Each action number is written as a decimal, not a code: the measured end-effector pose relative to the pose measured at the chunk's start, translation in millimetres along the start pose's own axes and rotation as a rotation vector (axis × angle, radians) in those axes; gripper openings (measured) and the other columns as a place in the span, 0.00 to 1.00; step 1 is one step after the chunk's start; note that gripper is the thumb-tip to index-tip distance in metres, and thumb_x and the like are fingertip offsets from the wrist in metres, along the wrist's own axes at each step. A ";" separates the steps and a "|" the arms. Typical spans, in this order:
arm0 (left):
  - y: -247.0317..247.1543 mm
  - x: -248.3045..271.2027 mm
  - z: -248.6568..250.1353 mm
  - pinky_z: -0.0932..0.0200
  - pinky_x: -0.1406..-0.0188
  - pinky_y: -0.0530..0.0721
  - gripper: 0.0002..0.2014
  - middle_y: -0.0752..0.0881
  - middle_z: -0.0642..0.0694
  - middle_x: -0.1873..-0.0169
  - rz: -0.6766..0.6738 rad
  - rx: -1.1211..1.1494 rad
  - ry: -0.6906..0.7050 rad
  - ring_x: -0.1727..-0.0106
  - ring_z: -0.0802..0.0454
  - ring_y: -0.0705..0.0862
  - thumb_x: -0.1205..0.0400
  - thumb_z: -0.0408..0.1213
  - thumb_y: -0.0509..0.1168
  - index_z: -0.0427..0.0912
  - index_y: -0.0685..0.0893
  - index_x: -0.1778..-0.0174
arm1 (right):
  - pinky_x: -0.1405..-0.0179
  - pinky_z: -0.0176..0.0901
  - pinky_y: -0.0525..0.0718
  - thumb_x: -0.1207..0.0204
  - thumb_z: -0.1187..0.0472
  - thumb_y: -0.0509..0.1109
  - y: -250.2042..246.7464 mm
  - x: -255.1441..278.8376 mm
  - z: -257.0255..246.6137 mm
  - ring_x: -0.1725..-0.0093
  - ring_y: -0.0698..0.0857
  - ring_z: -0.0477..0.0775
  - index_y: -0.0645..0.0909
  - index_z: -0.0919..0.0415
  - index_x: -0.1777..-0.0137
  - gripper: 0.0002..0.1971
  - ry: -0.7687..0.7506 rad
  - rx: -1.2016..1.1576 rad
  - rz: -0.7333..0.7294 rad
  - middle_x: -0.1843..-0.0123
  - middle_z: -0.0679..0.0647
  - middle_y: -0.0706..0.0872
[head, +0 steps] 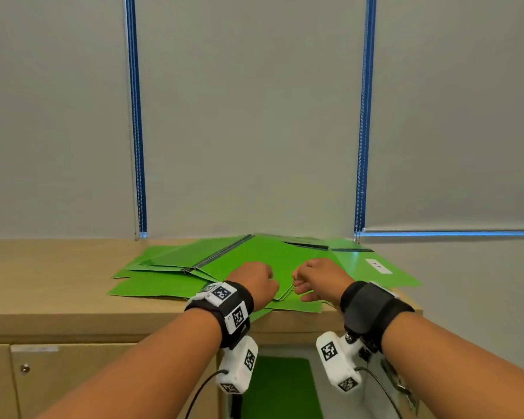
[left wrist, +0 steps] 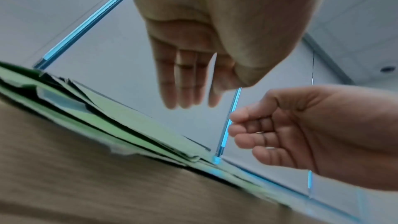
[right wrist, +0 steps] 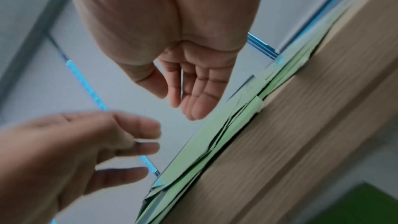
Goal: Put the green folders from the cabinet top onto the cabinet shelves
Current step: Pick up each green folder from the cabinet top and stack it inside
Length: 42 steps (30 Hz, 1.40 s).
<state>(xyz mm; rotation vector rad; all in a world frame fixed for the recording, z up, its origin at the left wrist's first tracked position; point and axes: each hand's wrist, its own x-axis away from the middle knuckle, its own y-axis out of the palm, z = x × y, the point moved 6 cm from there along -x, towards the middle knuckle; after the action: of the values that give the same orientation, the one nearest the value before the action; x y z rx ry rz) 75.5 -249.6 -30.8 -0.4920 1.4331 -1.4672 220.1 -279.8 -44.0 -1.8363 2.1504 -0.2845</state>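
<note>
Nearest the person, two bare forearms reach forward, each with a black wrist strap carrying a white camera block marked with black-and-white square codes and a thin cable hanging below. Under the arms, the cabinet front [head: 73,373] shows pale wood doors, one with a small round lock. Between the wrist cameras an opening in the cabinet shows a green folder [head: 280,385] lying on a shelf inside.

Above the front edge, the left hand [head: 253,282] and the right hand [head: 319,278] hover side by side over the near edge of the pile of green folders [head: 254,261], a small gap between them. The wrist views show the left hand with fingers straight and loosely together, gripping nothing, and the right hand with fingers loosely bent, also holding nothing. Whether either hand touches the top folder cannot be told; both wrist views are blurred.

The folders lie flat and fanned across the cabinet top [head: 43,267], overlapping at angles, a few corners hanging over the front edge. Some show dark spine strips, and one at the right bears a white label [head: 378,266]. The wooden top is light, with a grain.

Behind the pile rise grey roller blinds [head: 248,116], covering the wall, with two narrow vertical blue gaps [head: 136,116] between them and a horizontal blue strip under the right blind's bottom bar.
</note>
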 end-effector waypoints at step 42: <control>-66.3 23.5 -54.5 0.45 0.20 0.60 0.36 0.60 0.39 0.18 0.615 0.620 -0.225 0.18 0.44 0.61 0.16 0.54 0.58 0.41 0.54 0.17 | 0.43 0.73 0.82 0.31 0.80 0.53 -55.0 -25.8 12.7 0.44 0.86 0.74 0.81 0.61 0.42 0.24 -0.116 -0.352 0.392 0.45 0.67 0.89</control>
<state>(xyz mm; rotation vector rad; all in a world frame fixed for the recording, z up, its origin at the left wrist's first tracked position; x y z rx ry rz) -3.6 -253.5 10.0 0.1640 0.7807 -1.2084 279.1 -262.9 -34.7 -1.4902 2.5303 0.2968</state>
